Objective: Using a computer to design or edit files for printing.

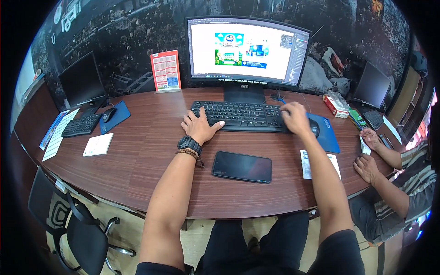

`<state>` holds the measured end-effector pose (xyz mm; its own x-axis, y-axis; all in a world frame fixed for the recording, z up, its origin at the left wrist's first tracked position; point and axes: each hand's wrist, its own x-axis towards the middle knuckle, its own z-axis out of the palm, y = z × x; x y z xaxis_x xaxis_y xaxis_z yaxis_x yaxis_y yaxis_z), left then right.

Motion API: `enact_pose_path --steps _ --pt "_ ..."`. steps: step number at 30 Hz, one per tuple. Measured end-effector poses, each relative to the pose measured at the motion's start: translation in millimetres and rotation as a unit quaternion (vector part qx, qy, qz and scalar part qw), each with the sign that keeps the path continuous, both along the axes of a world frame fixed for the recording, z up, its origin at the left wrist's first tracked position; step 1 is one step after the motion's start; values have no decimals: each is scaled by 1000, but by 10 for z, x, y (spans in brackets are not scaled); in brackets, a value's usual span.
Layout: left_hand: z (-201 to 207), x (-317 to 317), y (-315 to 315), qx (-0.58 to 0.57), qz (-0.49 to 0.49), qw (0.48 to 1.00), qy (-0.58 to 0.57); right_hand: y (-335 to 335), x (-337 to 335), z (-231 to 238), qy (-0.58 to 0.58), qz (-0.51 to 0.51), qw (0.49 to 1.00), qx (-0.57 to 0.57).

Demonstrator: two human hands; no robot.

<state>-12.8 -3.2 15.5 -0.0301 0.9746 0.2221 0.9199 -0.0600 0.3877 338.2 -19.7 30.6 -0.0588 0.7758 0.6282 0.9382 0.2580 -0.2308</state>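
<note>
My left hand (200, 128) rests on the left end of a black keyboard (245, 115). Its fingers are spread and its thumb reaches toward the space bar; a black watch (189, 144) and beaded bracelets circle that wrist. Over the keyboard's number pad is my right hand (296, 118), holding nothing, its fingers partly bent and slightly blurred. A black mouse (314, 127) sits just right of that hand on a blue mouse pad (327, 137). Behind the keyboard, a curved monitor (250, 50) displays a colourful layout in an editing window. Between my forearms lies a dark phone (242, 167), face up.
Papers (306, 165) lie partly under my right forearm. At the right, a co-worker's hands (366, 168) hold a small paper near a tissue box (336, 106). A red calendar (166, 71) stands left of the monitor. Farther left are another keyboard (81, 125) and an office chair (87, 238).
</note>
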Motion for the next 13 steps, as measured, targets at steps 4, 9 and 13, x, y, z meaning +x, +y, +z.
enact_pose_path --steps 4,9,13 --pt "47 91 -25 -6 -3 1000 0 -406 651 -100 -1 -145 989 44" --pt "-50 -6 -5 53 -47 997 23 -520 725 -259 111 -94 989 10" --pt "-66 44 23 76 -88 993 8 -501 745 -263 109 -103 988 -42"
